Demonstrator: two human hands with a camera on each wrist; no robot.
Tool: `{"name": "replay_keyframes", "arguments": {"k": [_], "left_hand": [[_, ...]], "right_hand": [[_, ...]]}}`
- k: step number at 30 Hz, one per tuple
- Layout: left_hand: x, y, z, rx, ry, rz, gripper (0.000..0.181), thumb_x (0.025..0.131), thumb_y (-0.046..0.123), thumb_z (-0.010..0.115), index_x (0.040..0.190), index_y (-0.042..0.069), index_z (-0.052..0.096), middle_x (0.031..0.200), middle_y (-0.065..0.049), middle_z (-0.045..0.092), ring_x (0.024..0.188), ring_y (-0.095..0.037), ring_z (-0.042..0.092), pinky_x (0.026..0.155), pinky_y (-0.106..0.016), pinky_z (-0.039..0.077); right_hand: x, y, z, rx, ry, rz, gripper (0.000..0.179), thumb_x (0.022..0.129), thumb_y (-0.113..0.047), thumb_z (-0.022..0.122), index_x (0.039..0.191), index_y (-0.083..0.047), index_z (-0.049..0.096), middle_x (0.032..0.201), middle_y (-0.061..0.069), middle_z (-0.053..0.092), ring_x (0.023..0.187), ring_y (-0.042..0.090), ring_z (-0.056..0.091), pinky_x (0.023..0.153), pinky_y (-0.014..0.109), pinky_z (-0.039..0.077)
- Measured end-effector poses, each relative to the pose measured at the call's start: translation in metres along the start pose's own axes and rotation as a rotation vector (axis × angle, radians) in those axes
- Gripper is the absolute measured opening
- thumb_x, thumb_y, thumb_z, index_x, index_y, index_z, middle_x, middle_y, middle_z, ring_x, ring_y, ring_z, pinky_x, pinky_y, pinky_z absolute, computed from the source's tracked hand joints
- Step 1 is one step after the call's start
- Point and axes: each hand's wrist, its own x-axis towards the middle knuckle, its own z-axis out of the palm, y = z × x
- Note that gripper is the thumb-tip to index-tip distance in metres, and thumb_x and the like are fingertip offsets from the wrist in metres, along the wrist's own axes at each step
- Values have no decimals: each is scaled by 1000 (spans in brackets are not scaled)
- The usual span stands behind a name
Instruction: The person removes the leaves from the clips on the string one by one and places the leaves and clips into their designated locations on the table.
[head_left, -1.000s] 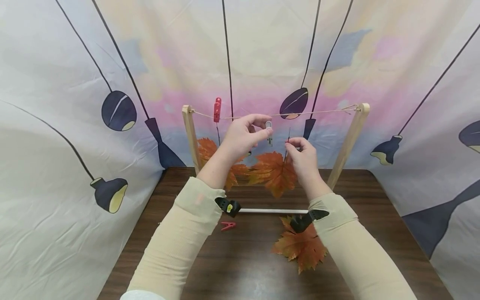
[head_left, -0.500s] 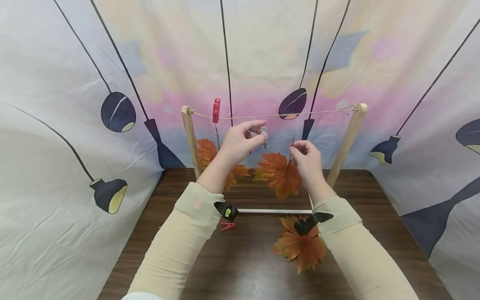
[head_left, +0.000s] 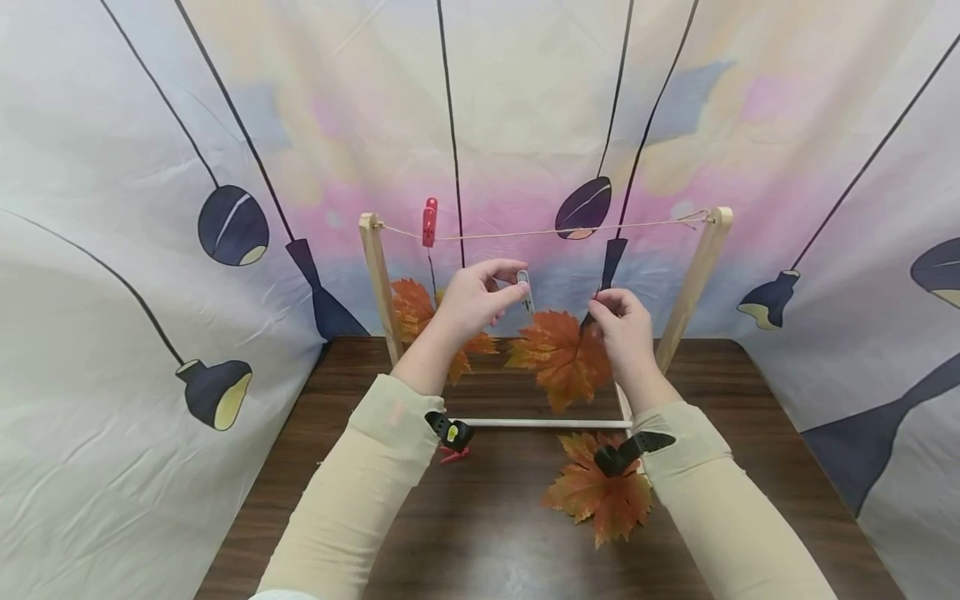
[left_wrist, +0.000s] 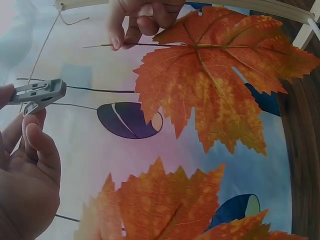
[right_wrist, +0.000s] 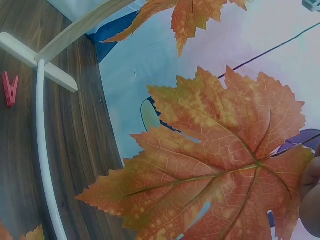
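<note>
My left hand [head_left: 472, 298] pinches a grey clothespin [left_wrist: 42, 93] between thumb and fingers, just below the string [head_left: 517, 234]. To its right, my right hand [head_left: 624, 323] pinches the thin dark stem of an orange maple leaf [head_left: 562, 358], which hangs in front of the backdrop. The leaf's broad veined face fills much of the right wrist view, where only a bit of the hand shows at the edge. Another orange leaf [head_left: 411, 307] hangs at the left from a red clothespin [head_left: 429, 222] on the string, partly behind my left hand.
A wooden frame post [head_left: 693, 292] stands on each side, holding the string. A white rod [head_left: 540, 423] runs low between them. On the brown table [head_left: 495, 533] lie a third maple leaf [head_left: 600, 492] and a red clothespin [right_wrist: 10, 89].
Both hands have moved down from the string and a little apart, the left with the grey clothespin, the right carrying the leaf slightly rightward.
</note>
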Motion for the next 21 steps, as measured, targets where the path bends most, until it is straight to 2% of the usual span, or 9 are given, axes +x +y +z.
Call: {"name": "replay_keyframes", "arguments": {"k": [4, 9, 14, 21], "left_hand": [[-1, -6, 1, 5, -6, -10, 31, 88, 23, 66, 119, 17, 63, 99, -1, 62, 58, -21, 50, 51, -36, 47], [-4, -15, 2, 24, -11, -5, 31, 88, 23, 66, 118, 16, 63, 98, -1, 61, 59, -21, 51, 56, -44, 50], [-6, -24, 6, 31, -29, -33, 31, 89, 23, 65, 119, 15, 63, 101, -2, 61, 60, -23, 52, 57, -44, 51], [-7, -32, 8, 32, -37, -72, 30, 89, 22, 66, 118, 14, 62, 104, -3, 61, 68, -36, 55, 56, -40, 52]], "right_hand": [[-1, 3, -4, 19, 10, 16, 10, 89, -4, 61, 88, -13, 58, 91, -3, 57, 52, 8, 46, 50, 20, 41], [-2, 9, -11, 30, 31, 44, 12, 89, -4, 61, 87, -14, 57, 94, -2, 57, 51, 7, 45, 49, 19, 40], [-4, 14, -12, 75, 57, 56, 14, 88, -3, 62, 85, -16, 57, 89, -4, 58, 49, 7, 44, 46, 18, 39], [-5, 18, -12, 126, 63, 61, 17, 88, 0, 61, 85, -16, 58, 85, -2, 57, 47, 6, 44, 43, 18, 37]]}}
